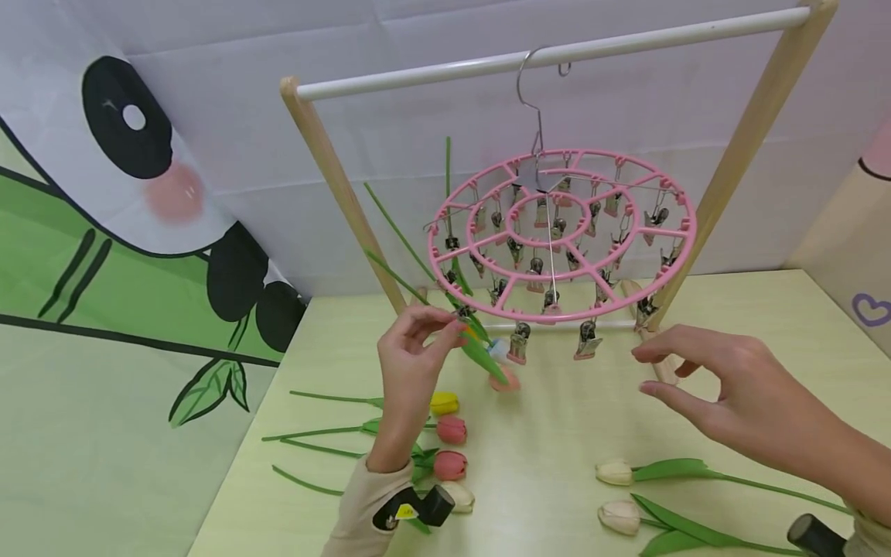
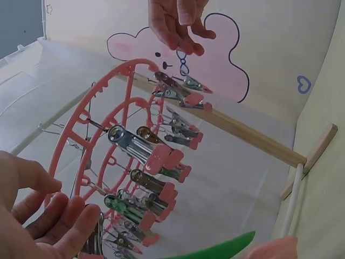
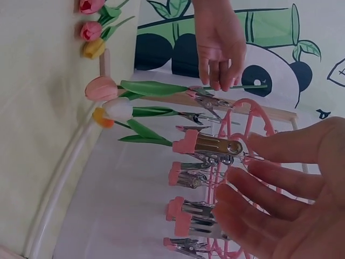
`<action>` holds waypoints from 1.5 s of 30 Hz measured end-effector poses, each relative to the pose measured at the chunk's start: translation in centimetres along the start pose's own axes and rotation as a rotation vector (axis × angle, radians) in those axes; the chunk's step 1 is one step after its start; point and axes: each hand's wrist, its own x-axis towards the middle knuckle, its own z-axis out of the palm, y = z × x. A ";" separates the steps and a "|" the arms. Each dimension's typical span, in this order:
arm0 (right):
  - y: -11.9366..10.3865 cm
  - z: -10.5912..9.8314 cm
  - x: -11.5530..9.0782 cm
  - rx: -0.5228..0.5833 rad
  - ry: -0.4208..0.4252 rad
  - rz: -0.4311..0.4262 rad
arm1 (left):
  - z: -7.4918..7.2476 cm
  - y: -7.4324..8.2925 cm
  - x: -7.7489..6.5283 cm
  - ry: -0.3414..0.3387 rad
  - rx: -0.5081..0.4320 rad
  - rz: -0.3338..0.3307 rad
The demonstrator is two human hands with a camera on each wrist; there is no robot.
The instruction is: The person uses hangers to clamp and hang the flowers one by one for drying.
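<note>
A pink round drying hanger (image 1: pixel 685 232) with metal clips hangs by its hook. My left hand (image 1: pixel 411 356) is at its near-left rim, thumb and forefinger meeting at a clip (image 1: pixel 464 312) beside a tulip stem; the fingertips' exact contact is partly hidden. A peach tulip (image 3: pixel 101 88), a white tulip (image 3: pixel 117 108) and a yellow-orange tulip (image 3: pixel 102 117) hang flower-down from clips on that side. My right hand (image 1: pixel 724 387) hovers off the right rim, its thumb and fingers apart and holding nothing. Near it hangs another clip (image 1: pixel 588 340) without a flower.
The hanger hangs from the white bar (image 1: pixel 445 71) of a wooden stand (image 1: pixel 752 139) on the table. A yellow tulip (image 1: pixel 444 403), pink tulips (image 1: pixel 451 466) and a white tulip (image 1: pixel 457 497) lie at left. Two white tulips (image 1: pixel 618 517) lie at right.
</note>
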 end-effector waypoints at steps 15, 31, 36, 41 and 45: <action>2.7 -0.6 -1.9 -0.121 -0.102 0.002 | 3.4 0.0 -0.9 -0.167 0.002 -0.001; 5.5 -1.0 -5.4 -0.171 -0.231 0.092 | 5.7 -0.5 -2.1 -0.227 -0.036 -0.119; 7.0 -0.8 -6.7 -0.162 -0.252 0.110 | 6.1 -0.7 -2.0 -0.230 -0.019 -0.128; 8.0 -0.5 -7.7 -0.161 -0.271 0.134 | 6.5 -0.7 -1.9 -0.257 -0.029 -0.126; 8.6 -0.1 -8.5 -0.186 -0.281 0.165 | 6.6 -0.6 -1.8 -0.261 -0.003 -0.128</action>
